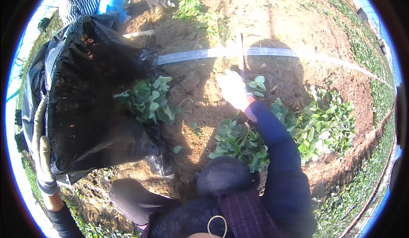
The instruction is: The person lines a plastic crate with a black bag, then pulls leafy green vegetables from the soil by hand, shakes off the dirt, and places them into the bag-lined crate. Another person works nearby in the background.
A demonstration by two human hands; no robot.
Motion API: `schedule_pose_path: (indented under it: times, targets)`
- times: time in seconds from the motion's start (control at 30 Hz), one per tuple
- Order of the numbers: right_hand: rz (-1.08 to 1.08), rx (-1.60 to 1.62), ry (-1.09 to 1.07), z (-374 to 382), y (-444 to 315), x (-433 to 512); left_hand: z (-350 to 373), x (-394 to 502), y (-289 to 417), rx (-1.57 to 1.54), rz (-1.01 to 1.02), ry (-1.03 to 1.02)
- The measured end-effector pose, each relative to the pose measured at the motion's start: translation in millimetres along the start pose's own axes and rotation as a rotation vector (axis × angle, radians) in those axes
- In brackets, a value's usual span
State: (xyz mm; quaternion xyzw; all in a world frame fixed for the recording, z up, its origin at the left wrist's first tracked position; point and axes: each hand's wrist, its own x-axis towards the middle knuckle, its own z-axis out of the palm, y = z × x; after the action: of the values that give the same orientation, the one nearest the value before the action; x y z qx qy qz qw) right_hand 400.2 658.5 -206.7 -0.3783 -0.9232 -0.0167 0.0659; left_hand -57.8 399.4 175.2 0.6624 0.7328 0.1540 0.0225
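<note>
My gloved left hand (44,161) grips the rim of a large black plastic bag (92,110), whose wide mouth faces the soil bed at the left. My right hand (232,87), in a white glove, reaches over the bed beside a thin upright stake (240,52); sun glare washes out its fingers, so I cannot tell whether it holds anything. A small leafy seedling (257,85) lies just right of that glove. A heap of green leafy plants (148,100) sits by the bag's mouth, and another heap (239,142) lies below my right forearm.
A pale flat strip (191,56) crosses the bed. More leafy plants (326,126) are piled at the right. Across the bed, a person in a striped shirt (86,1) reaches a gloved hand (156,0) towards the soil, near another clump of plants (188,4). A wooden stick (137,34) lies beyond the bag.
</note>
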Motion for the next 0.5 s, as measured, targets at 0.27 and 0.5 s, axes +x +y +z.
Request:
schedule_pose_path:
  times: [0.27, 0.5]
  targets:
    - [0.126, -0.036, -0.020, -32.7, 26.6, -40.3, 4.1, -5.9, 34.5, 0.148, 0.168, 0.414]
    - [0.583, 0.322, -0.272, -112.9, 39.0, -83.4, 88.3, -57.6, 163.5, -0.359, 0.420, 0.857]
